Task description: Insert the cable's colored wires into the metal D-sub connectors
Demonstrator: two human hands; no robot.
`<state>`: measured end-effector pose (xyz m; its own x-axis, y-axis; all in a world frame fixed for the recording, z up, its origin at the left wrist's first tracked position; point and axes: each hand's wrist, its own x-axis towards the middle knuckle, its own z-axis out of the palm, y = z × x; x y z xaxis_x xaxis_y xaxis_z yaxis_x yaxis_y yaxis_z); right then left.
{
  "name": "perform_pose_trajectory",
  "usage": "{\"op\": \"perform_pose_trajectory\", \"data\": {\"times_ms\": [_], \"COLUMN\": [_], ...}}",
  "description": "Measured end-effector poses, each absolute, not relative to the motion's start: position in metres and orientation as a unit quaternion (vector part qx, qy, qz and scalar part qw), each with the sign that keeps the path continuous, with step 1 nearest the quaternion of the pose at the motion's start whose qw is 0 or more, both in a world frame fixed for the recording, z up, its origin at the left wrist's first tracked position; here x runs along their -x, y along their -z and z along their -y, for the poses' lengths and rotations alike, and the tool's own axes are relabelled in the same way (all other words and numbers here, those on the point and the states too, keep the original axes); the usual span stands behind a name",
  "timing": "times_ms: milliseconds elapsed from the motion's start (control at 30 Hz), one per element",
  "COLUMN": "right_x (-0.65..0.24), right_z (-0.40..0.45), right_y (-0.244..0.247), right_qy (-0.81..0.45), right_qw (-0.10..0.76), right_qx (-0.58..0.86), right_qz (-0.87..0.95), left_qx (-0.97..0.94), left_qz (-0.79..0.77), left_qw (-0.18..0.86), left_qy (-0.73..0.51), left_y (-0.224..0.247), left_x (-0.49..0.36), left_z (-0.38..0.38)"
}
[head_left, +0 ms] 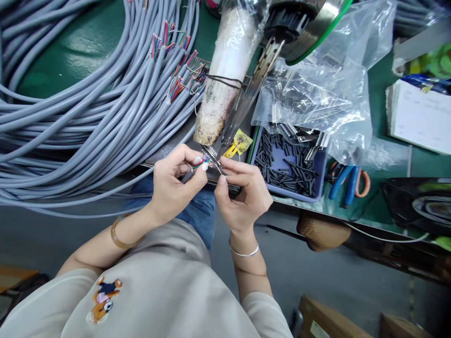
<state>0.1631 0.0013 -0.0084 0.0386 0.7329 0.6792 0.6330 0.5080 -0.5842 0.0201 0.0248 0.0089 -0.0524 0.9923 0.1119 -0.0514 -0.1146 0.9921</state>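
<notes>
Grey cable (188,175): held; only a short length of jacketed end shows, tilted up toward the connector, at the near edge of the green surface (86,51).
Coloured cores (202,164): bare of jacket, bunched, blue, red and green among them; ends reach the connector, joins too small to tell.
Connector (211,153): small, metallic, ridged row of contacts; lies slantwise by the surface's near edge, its support hidden.
Fine wire (218,170): pale, thin, held slanting toward the connector; contact unclear.
</notes>
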Motion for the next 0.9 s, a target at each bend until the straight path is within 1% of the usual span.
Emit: {"op": "perform_pose_trajectory", "data": {"times_ms": [200, 367, 467, 567, 733, 900], "right_x": [-0.1637, -0.1638, -0.1639, -0.1646, -0.1653, -0.1641], "right_z": [-0.0045, -0.0012, -0.0001, 0.0001, 0.0007, 0.0003], "right_y": [0.0034, 0.0039, 0.0049, 0.0042, 0.0027, 0.0033], "right_qy": [-0.02, -0.015, -0.01, -0.028, -0.075, -0.051], "right_qw": [0.521, 0.508, 0.509, 0.525, 0.534, 0.527], "right_qx": [0.493, 0.484, 0.489, 0.494, 0.494, 0.492], "right_qz": [0.696, 0.712, 0.708, 0.693, 0.683, 0.691], "left_qx": [-0.516, -0.505, -0.505, -0.5, -0.471, -0.461], "left_qz": [-0.462, -0.439, -0.43, -0.411, -0.4, -0.416], "left_qw": [0.448, 0.495, 0.505, 0.513, 0.556, 0.545], "left_qy": [-0.566, -0.554, -0.552, -0.564, -0.556, -0.563], "left_y": [-0.0136, -0.0132, -0.0098, -0.0075, -0.0089, -0.0108], "left_x": [-0.0206, -0.0183, -0.0173, -0.016, -0.0136, -0.0167], "left_z": [-0.0272, -0.0285, -0.0278, -0.0256, -0.0242, -0.0261]}}
